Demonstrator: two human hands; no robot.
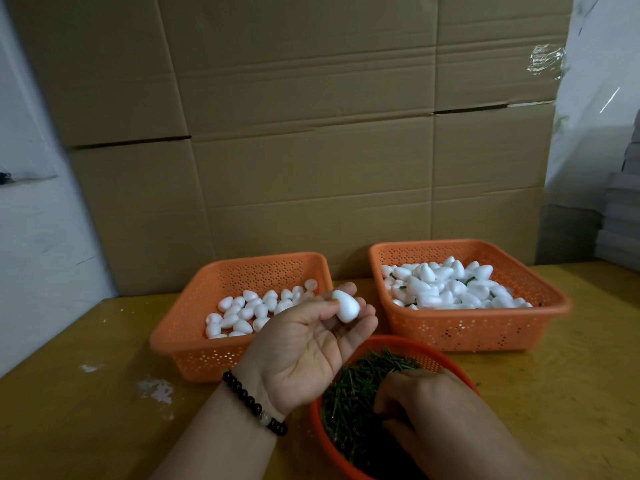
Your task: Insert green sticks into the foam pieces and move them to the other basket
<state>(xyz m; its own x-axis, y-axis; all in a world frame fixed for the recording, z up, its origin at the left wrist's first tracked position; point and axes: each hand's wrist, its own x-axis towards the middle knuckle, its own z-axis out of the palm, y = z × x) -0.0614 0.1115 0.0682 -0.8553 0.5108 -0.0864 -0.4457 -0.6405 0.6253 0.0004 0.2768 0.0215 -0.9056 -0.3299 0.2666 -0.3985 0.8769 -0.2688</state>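
Head view: three orange perforated plastic baskets on yellow table [104, 393]. Left basket [180, 344]: roughly thirty smooth white teardrop foam pieces [242, 315]. Right basket [485, 334]: heaped foam pieces with green stems [446, 284]. Round basket [429, 355]: thin green sticks [353, 403], too many to count. Left hand [304, 344], palm up, pinches one foam piece [346, 305]. Right hand [412, 400] down in sticks, fingers curled; grip cannot tell.

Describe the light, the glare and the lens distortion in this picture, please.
Head view: dim, warm light; glare on the plastic wrap at upper right; wide-angle bending curves the cardboard boxes near the edges; the right hand in the green sticks lies in shadow.
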